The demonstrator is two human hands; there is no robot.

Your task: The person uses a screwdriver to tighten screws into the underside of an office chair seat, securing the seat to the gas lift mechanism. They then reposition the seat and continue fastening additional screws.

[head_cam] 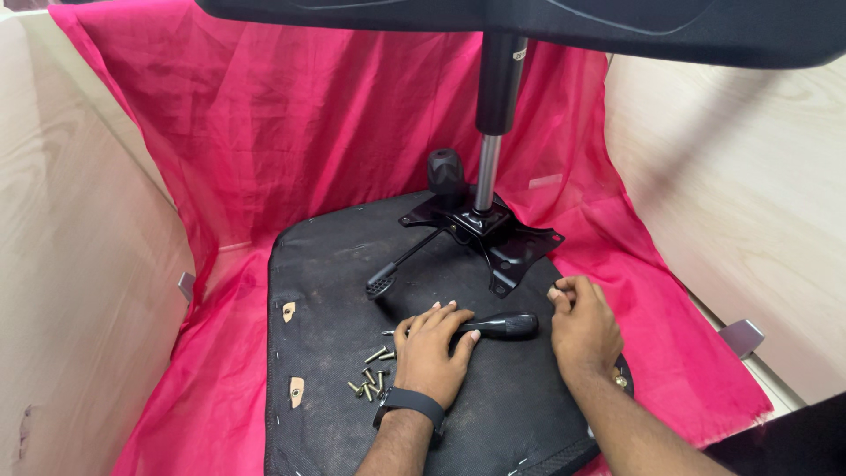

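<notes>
An upturned black chair seat [335, 291] lies on pink cloth [291, 123], its black metal mechanism plate [493, 234] bolted on top with a gas cylinder [490, 150] rising from it. My left hand [429, 353] rests on a black-handled screwdriver [502, 325], fingers laid over its shaft, a dark band on the wrist. My right hand [582, 326] sits at the seat's right edge near the plate's corner, fingertips curled; whether it pinches something is unclear. Several brass screws [370, 375] lie loose just left of my left hand.
A black lever with a paddle end [382, 280] sticks out left from the plate, and a black knob [446, 169] stands behind it. Part of the chair base [617, 26] spans the top. Pale wooden panels [79, 264] enclose both sides, with metal brackets [742, 337].
</notes>
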